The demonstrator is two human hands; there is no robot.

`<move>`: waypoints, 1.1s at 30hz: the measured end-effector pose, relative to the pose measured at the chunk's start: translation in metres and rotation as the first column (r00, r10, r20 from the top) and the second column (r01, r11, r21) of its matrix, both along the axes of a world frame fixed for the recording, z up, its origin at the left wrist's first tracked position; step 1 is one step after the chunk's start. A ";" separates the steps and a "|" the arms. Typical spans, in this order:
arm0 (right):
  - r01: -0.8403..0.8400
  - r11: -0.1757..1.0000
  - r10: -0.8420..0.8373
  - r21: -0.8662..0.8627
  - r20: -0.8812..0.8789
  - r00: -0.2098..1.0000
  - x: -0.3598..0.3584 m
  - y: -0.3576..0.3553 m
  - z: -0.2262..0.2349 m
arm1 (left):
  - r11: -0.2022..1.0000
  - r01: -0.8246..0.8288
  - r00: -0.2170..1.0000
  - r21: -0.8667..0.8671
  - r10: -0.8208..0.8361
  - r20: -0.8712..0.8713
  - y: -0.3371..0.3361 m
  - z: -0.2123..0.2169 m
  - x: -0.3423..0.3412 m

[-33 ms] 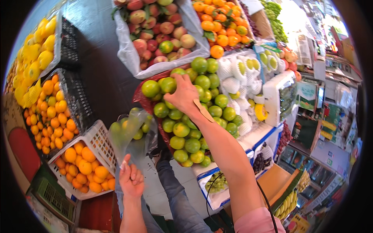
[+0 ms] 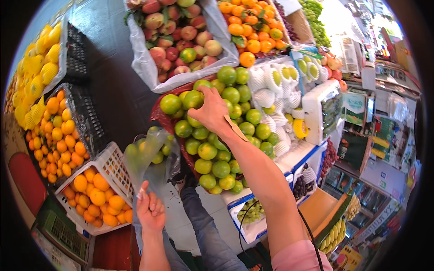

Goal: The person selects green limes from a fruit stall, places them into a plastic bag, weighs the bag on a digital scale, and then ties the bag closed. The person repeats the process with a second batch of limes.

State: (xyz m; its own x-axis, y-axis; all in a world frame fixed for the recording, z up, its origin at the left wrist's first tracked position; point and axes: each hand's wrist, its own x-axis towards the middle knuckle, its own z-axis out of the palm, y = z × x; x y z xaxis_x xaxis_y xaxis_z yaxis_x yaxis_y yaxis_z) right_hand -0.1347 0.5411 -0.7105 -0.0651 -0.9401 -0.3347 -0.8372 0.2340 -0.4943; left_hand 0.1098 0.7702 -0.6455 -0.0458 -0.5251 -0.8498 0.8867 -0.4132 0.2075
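Note:
My right hand (image 2: pixel 212 112) reaches over a heap of green citrus fruits (image 2: pixel 221 169) and curls its fingers round a green citrus fruit (image 2: pixel 193 99) at the heap's far left; the fingertips are partly hidden. Low and left of the heap, my left hand (image 2: pixel 151 211) is closed, pinching the top of a clear plastic bag (image 2: pixel 149 168). Several green fruits show through the bag, which hangs down beside the heap. Red wrapping (image 2: pixel 159 114) lines the heap's left edge.
Beyond the heap stand peaches (image 2: pixel 182 46) in a white-lined box and small oranges (image 2: pixel 253 31). Pale fruits in white foam nets (image 2: pixel 272 97) lie to the right. At left are a white crate (image 2: pixel 118 165) of oranges and yellow fruits (image 2: pixel 38 67). My legs (image 2: pixel 199 226) are below.
The whole scene has shifted slightly left in the picture. My right hand stays curled at the same green citrus fruit, and my left hand keeps its hold on the bag.

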 end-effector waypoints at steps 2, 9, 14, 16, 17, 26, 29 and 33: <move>0.132 0.990 -0.130 -0.059 0.023 0.991 -0.029 -0.001 0.006 | 1.000 -0.004 1.000 -0.009 0.004 -0.003 -0.001 0.000 -0.001; 0.421 0.902 -0.429 -0.099 -0.088 0.899 -0.170 0.030 0.003 | 1.000 -0.001 1.000 -0.026 0.001 -0.006 0.000 -0.001 -0.003; 0.291 0.914 -0.357 -0.284 -0.218 0.908 -0.175 0.050 -0.014 | 1.000 -0.001 1.000 0.002 0.001 -0.007 0.002 -0.003 -0.004; 0.307 0.946 -0.316 -0.101 -0.101 0.943 -0.147 0.057 -0.016 | 1.000 0.000 1.000 -0.028 -0.001 -0.023 0.002 -0.004 -0.005; 0.305 0.942 -0.313 0.137 0.039 0.949 -0.128 0.061 -0.016 | 1.000 0.003 1.000 -0.012 -0.004 -0.012 0.002 -0.004 -0.005; 0.174 0.958 -0.109 0.227 -0.276 0.955 -0.045 0.063 -0.021 | 1.000 0.021 1.000 -0.019 -0.021 -0.016 0.002 -0.003 -0.008; 0.203 0.964 -0.175 0.171 -0.166 0.971 -0.054 0.064 -0.008 | 1.000 0.017 1.000 -0.025 -0.017 -0.009 0.001 -0.003 -0.007; 0.362 0.904 -0.413 0.226 0.251 0.875 -0.071 0.083 0.026 | 1.000 0.002 1.000 0.010 -0.002 -0.003 0.002 -0.002 -0.007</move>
